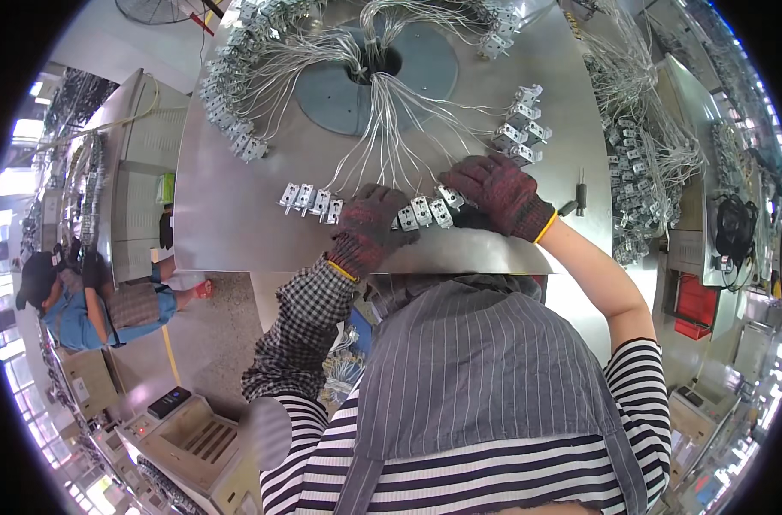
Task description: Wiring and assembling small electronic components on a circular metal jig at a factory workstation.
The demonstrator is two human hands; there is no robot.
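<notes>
While lining up small wired metal connector blocks along table edge, gloved left hand and right hand pressing on row, grasp unclear; probably needing next block seated.

**Connectors ringed on a round table**

On the round table, wired connectors sit along the rim, their wires running in to the centre hole. A row of connectors lies at the near edge, left of the left hand. The right hand rests just right of it, with a connector cluster behind. A small tool lies further right.
</notes>
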